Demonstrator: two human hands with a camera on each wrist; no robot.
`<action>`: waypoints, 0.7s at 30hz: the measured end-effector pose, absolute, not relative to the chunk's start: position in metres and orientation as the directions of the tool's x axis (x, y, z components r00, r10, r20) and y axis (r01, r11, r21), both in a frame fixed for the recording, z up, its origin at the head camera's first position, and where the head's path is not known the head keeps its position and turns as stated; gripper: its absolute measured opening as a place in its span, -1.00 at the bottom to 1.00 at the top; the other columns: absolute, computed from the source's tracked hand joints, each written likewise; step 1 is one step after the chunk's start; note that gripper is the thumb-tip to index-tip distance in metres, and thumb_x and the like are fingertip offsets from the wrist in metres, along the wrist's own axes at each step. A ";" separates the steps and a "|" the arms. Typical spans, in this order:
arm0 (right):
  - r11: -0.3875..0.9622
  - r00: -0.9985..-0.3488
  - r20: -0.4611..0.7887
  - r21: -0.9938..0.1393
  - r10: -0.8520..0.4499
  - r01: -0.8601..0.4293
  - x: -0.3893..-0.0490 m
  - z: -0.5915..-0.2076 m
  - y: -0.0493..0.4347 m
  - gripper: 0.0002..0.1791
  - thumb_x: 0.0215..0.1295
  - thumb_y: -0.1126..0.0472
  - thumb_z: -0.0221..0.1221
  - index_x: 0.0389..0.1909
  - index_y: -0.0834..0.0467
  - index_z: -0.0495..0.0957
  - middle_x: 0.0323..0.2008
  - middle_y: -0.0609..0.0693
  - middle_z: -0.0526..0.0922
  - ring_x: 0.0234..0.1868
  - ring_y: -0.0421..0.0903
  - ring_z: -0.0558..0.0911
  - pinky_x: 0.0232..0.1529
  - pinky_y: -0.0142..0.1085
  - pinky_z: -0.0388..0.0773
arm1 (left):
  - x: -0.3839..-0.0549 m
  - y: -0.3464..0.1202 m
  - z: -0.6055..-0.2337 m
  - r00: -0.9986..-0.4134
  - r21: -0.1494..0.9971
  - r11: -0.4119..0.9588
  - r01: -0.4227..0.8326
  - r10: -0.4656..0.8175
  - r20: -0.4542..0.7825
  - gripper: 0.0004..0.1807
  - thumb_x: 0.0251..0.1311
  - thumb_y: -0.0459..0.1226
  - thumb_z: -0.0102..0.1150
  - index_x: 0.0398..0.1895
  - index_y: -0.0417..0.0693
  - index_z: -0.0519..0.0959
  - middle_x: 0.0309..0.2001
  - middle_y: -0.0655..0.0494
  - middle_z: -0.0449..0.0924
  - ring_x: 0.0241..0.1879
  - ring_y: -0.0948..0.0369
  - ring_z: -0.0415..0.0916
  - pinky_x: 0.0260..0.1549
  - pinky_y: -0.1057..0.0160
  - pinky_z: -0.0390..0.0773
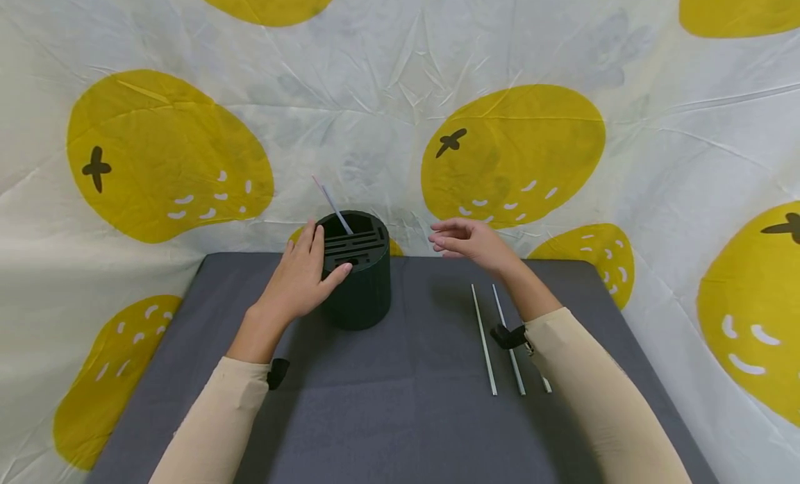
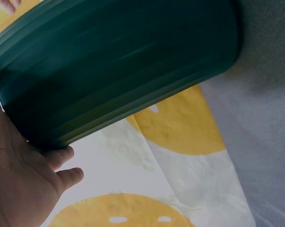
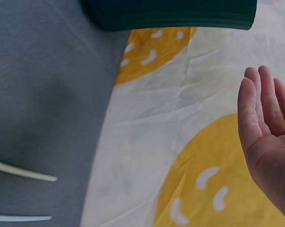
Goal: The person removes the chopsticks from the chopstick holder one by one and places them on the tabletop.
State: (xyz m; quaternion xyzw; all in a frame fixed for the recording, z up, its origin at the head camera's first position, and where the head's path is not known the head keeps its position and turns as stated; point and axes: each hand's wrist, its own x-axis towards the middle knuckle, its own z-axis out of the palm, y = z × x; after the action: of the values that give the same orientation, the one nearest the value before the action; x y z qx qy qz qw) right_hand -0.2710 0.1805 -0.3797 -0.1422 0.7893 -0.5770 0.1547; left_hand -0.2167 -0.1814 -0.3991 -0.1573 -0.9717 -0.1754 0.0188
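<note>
A dark green cylindrical holder (image 1: 359, 300) with a slotted top stands upright toward the back of the table. One thin, pale chopstick-like stick (image 1: 337, 212) leans left out of its open rear section. My left hand (image 1: 303, 276) rests on the holder's left rim, fingers straight and thumb spread across the front of the top. In the left wrist view the holder's ribbed wall (image 2: 128, 61) fills the upper part. My right hand (image 1: 469, 241) hovers to the right of the holder, apart from it, holding nothing, with fingers loosely extended.
Below my right hand lie two thin pale sticks (image 1: 484, 338), side by side on the dark grey tablecloth (image 1: 387, 414). The end of a third stick (image 1: 546, 385) shows beside my right sleeve, which hides the remainder. Behind the table hangs a white cloth (image 1: 375, 74) with yellow fruit shapes.
</note>
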 end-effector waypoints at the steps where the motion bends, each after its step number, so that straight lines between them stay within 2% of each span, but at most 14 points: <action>1: 0.297 -0.912 -0.073 -0.953 -0.403 -0.055 -0.273 -0.377 0.176 -0.50 0.47 0.06 0.28 0.32 0.19 0.53 0.25 0.26 0.62 0.08 -0.03 0.73 0.18 -0.08 0.66 | -0.216 -0.181 -0.399 -0.950 0.336 0.889 0.312 0.299 0.091 0.15 0.41 0.46 -0.34 0.67 -0.24 -0.27 0.69 -0.14 -0.47 0.68 -0.11 -0.34 0.57 -0.30 -0.20; 5: 0.299 -0.905 -0.031 -0.948 -0.423 -0.108 -0.282 -0.368 0.157 -0.52 0.45 0.10 0.29 0.28 0.23 0.54 0.23 0.30 0.60 0.06 -0.02 0.71 0.15 -0.10 0.68 | -0.216 -0.180 -0.399 -0.950 0.333 0.889 0.313 0.300 0.093 0.15 0.42 0.45 -0.33 0.67 -0.24 -0.28 0.69 -0.12 -0.49 0.68 -0.10 -0.35 0.57 -0.31 -0.21; 11: 0.302 -0.898 0.019 -0.938 -0.440 -0.168 -0.295 -0.360 0.126 -0.56 0.41 0.14 0.33 0.22 0.23 0.57 0.12 0.18 0.66 0.05 0.02 0.71 0.10 -0.12 0.71 | -0.217 -0.182 -0.403 -0.946 0.322 0.889 0.325 0.303 0.117 0.16 0.40 0.46 -0.35 0.67 -0.26 -0.24 0.69 -0.12 -0.48 0.68 -0.11 -0.33 0.56 -0.32 -0.18; 15: 0.306 -0.889 0.037 -0.932 -0.456 -0.196 -0.302 -0.353 0.107 -0.55 0.40 0.13 0.34 0.23 0.20 0.59 0.12 0.15 0.67 0.11 0.09 0.68 0.13 -0.13 0.69 | -0.219 -0.183 -0.404 -0.946 0.320 0.890 0.324 0.300 0.124 0.18 0.39 0.48 -0.36 0.67 -0.26 -0.22 0.69 -0.12 -0.45 0.67 -0.12 -0.30 0.56 -0.32 -0.13; 21: 0.319 -0.879 0.046 -0.922 -0.474 -0.220 -0.312 -0.347 0.084 -0.54 0.41 0.13 0.33 0.26 0.17 0.58 0.13 0.12 0.68 0.14 0.06 0.68 0.21 -0.13 0.65 | -0.218 -0.182 -0.404 -0.946 0.325 0.888 0.324 0.304 0.113 0.19 0.38 0.49 -0.34 0.67 -0.26 -0.23 0.69 -0.13 -0.44 0.67 -0.13 -0.29 0.55 -0.33 -0.14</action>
State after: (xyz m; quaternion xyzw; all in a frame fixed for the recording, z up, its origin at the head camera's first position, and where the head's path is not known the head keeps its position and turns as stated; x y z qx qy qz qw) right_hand -0.3125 0.0845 -0.3466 -0.2160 0.8035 -0.5422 0.1172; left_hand -0.2181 -0.1822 -0.4038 -0.1616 -0.9713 -0.1722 0.0297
